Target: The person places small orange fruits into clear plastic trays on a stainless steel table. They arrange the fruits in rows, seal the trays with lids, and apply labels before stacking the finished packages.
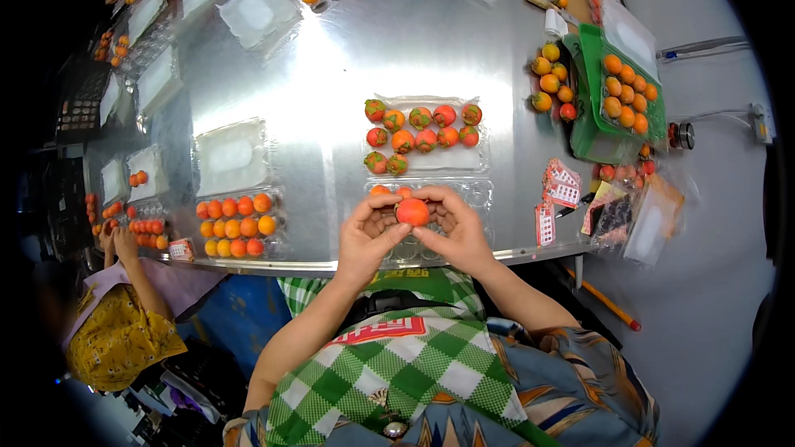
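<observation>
Between the fingertips of my left hand (367, 232) and my right hand (455, 228) is a red-orange persimmon (412, 212), gripped from both sides. Just below it lies the clear plastic tray half (476, 193) of an open clamshell box, partly hidden by my hands, with some orange fruit at its far edge. Beyond, the box's other half (451, 161) carries several persimmons (425, 141) with green leafy tops, in two full rows and a short third one.
To the left stand a filled box of persimmons (236, 226) and its lid (232, 157). At right, a green crate (590, 128) has loose fruit beside it, with printed cards (563, 184) nearer me. A co-worker's hand (124, 240) works at the far left along the metal table (323, 116).
</observation>
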Demonstrator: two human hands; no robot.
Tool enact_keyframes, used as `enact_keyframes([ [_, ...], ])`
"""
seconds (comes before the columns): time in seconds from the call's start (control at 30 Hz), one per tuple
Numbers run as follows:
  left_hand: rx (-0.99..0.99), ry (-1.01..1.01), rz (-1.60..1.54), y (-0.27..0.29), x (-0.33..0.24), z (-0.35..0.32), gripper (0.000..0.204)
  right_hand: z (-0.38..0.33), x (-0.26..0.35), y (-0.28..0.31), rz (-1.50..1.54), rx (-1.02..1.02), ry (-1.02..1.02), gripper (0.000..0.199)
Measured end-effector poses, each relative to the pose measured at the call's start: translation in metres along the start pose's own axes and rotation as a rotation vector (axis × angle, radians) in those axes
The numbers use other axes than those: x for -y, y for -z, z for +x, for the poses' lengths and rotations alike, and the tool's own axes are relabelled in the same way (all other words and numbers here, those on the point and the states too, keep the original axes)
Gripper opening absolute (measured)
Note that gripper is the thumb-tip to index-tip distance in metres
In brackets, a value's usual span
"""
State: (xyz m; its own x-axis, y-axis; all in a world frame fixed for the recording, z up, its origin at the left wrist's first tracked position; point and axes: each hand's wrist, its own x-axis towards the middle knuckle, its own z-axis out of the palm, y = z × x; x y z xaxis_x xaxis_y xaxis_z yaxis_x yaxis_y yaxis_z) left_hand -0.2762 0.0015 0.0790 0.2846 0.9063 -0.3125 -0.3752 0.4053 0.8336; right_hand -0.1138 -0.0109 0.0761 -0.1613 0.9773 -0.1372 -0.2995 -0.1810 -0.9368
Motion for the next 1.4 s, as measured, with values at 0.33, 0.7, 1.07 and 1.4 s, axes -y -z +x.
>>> enact_keyframes([
  [0.33, 0.133, -0.409, 0.684, 0.006, 0.002, -0.003, 0.04, -0.018, 0.003, -0.002, 0.194, -0.113, -0.133, 0.038],
  [0.7, -0.127, -0.093, 0.748, 0.053, 0.026, 0.004, 0.032, -0.011, -0.026, 0.067, -1.028, -0.222, 0.108, 0.033],
  [1.07, -0.185, -0.034, 0.764, 0.07, 0.035, 0.004, 0.039, -0.012, -0.049, 0.083, -1.057, -0.414, 0.168, 0.043],
  [1.4, -0.267, 0.367, 0.101, 0.07, 0.048, 0.007, 0.06, -0.002, -0.089, 0.089, -0.324, -0.76, -0.162, 0.047],
])
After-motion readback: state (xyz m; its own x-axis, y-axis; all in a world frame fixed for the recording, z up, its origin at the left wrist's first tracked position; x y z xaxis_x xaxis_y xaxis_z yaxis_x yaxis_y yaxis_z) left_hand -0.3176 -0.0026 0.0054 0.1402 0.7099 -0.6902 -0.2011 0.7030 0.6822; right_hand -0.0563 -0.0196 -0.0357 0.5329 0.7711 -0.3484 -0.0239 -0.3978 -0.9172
